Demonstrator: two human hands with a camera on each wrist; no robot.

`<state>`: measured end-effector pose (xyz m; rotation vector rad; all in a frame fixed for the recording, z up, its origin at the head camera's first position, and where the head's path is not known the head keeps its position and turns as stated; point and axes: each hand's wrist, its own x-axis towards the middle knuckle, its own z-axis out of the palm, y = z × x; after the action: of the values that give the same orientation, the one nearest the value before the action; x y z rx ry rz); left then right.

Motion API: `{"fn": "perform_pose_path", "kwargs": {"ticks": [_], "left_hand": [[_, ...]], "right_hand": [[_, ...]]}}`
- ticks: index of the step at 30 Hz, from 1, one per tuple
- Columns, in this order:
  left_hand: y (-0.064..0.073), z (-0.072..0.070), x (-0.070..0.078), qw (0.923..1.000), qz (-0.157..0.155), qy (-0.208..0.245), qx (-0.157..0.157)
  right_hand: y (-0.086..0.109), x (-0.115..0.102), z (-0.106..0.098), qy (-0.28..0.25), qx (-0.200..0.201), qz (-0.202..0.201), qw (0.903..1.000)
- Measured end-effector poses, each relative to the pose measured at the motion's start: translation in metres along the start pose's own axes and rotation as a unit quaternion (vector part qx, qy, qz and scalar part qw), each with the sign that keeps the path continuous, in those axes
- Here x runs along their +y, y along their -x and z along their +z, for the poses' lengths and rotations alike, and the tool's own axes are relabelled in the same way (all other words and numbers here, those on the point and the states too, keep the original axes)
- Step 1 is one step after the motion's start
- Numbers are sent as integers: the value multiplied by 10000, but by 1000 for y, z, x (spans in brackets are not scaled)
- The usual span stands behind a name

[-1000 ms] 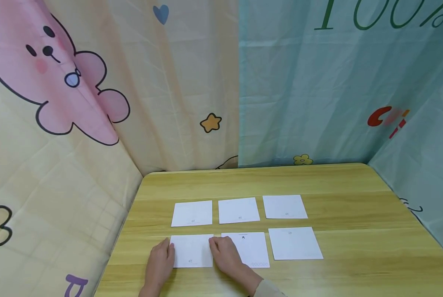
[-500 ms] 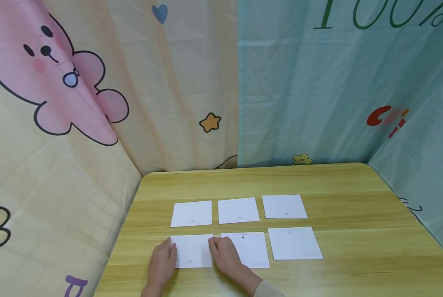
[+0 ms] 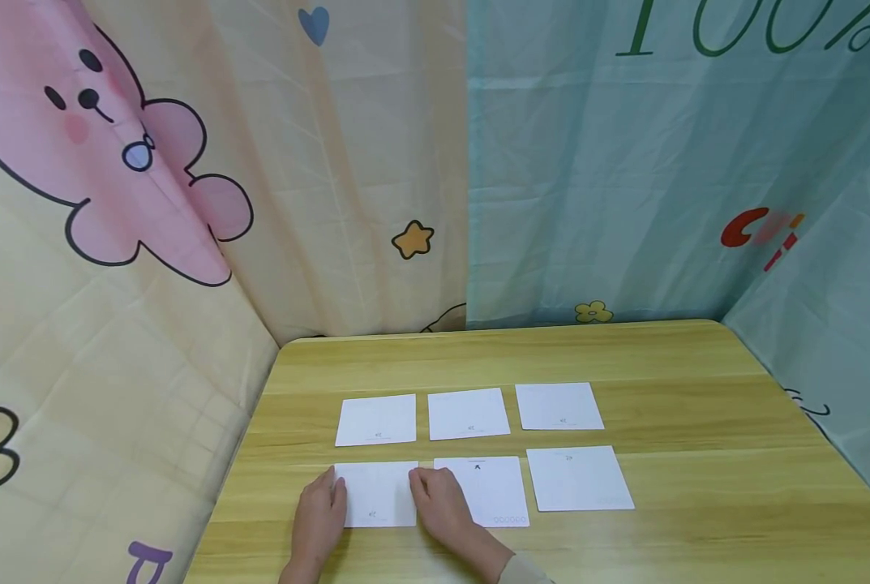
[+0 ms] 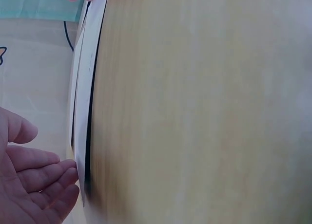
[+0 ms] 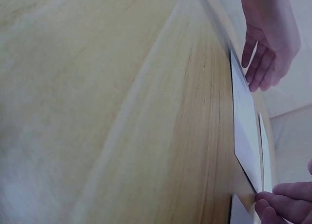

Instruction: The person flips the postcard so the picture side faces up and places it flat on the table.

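A white postcard (image 3: 378,493) with a small faint print lies flat at the near left of the wooden table. My left hand (image 3: 318,515) is at its left edge; in the left wrist view the fingertips (image 4: 70,177) touch the edge, with the thumb apart from them. At the right edge is my right hand (image 3: 442,504), its fingertips (image 5: 263,200) touching the near corner in the right wrist view. That hand also covers the left part of a second postcard (image 3: 495,491), which bears a small dark mark and a row of tiny circles.
To the right lies another white postcard (image 3: 580,478). Behind, a row holds a left card (image 3: 376,420), a middle card (image 3: 469,414) and a right card (image 3: 559,406). Printed curtains (image 3: 362,162) enclose the wooden table (image 3: 734,487) at the back and sides.
My left hand has shifted slightly to the right, against the near-left postcard's edge. My right hand and the cards look nearly unmoved.
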<state>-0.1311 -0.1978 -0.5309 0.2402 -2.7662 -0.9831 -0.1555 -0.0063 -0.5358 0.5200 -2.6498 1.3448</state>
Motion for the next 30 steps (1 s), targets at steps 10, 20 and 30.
{"fn": "perform_pose_path", "kwargs": {"ticks": [10, 20, 30], "left_hand": [[-1, -2, 0, 9969, -443, 646, -94], [-14, -9, -3, 9843, -1011, 1439, -156], [-26, -6, -13, 9818, -1031, 1596, -60]], "right_hand": [[2, -1, 1, -184, 120, 115, 9997], [3, 1, 3, -333, 107, 154, 9993], [3, 1, 3, -297, 64, 54, 9995]]}}
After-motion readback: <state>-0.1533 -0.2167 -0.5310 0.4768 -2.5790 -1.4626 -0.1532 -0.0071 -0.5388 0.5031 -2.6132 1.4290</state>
